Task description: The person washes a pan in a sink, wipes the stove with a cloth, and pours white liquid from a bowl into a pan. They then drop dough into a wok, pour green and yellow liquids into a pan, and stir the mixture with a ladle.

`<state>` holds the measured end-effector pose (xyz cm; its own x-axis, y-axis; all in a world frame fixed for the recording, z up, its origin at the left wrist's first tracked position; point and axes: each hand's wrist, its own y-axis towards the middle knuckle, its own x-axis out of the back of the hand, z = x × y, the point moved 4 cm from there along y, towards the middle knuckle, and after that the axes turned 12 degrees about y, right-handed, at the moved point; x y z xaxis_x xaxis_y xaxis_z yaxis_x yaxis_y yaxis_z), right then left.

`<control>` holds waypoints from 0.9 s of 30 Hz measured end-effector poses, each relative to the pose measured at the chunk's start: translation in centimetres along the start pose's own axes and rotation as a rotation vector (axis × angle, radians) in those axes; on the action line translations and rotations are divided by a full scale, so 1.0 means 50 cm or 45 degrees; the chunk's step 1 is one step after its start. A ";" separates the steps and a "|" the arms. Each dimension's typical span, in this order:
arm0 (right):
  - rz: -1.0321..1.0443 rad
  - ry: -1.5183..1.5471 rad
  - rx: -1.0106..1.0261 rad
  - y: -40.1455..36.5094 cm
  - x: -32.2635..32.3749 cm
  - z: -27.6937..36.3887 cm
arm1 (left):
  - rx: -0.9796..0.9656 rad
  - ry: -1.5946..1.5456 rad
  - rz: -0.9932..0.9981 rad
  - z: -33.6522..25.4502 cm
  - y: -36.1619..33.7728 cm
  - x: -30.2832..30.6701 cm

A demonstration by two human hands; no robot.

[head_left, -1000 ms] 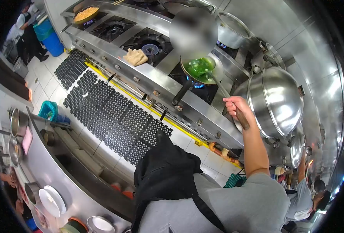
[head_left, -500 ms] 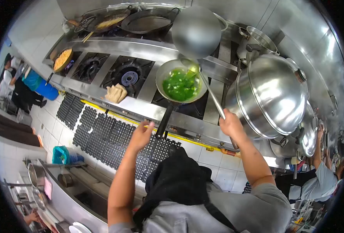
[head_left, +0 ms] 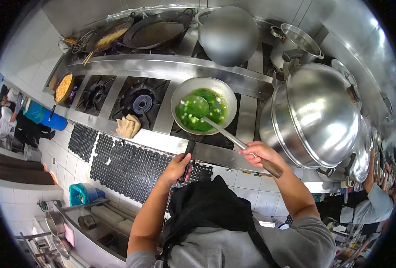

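Observation:
My left hand [head_left: 176, 169] is wrapped round the black handle of a frying pan [head_left: 227, 91] on the front row of burners. Green leafy food [head_left: 215, 107] with small white bits lies in bright green liquid inside the pan. My right hand [head_left: 261, 155] grips the long shaft of a metal ladle [head_left: 227, 134] near its wooden end. The ladle's bowl rests down in the green liquid, on the left half of the pan. Left of the pan, a folded beige cloth [head_left: 128, 126] lies on the stove's front edge.
To the right stands a big domed metal lid [head_left: 320, 111] on a pot. Dark woks [head_left: 155, 31] and an upturned metal bowl [head_left: 231, 36] occupy the back row. A small pan [head_left: 64, 87] of orange food sits far left. People work at both sides. Black matting [head_left: 122, 163] covers the floor.
My left hand has closed on the pan's handle, having been open beside it. The ladle's bowl has moved from the pan's upper right rim down into the liquid on the left.

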<state>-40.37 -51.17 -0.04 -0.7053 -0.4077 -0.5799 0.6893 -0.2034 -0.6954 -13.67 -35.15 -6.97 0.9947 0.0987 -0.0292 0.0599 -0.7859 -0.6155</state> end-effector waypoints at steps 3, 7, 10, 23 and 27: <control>-0.148 -0.194 0.107 -0.069 -0.054 -0.011 | 0.015 0.003 0.000 0.000 -0.002 0.002; -0.422 -0.609 0.294 -0.117 -0.082 -0.036 | 0.044 -0.039 -0.003 -0.012 -0.018 0.003; -0.647 -0.899 0.419 -0.151 -0.096 -0.050 | 0.025 -0.090 0.051 0.000 -0.014 0.007; -0.976 -1.825 1.038 0.023 -0.051 -0.071 | -0.071 -0.206 0.072 0.022 -0.010 0.012; -0.426 -0.125 0.217 -0.006 -0.140 -0.066 | -0.100 -0.145 0.008 0.022 -0.005 0.012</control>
<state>-36.18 -45.33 2.85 -0.8824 -0.3753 -0.2836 0.4471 -0.4815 -0.7539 -13.17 -34.22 -7.72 0.9795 0.1585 -0.1246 0.0644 -0.8318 -0.5513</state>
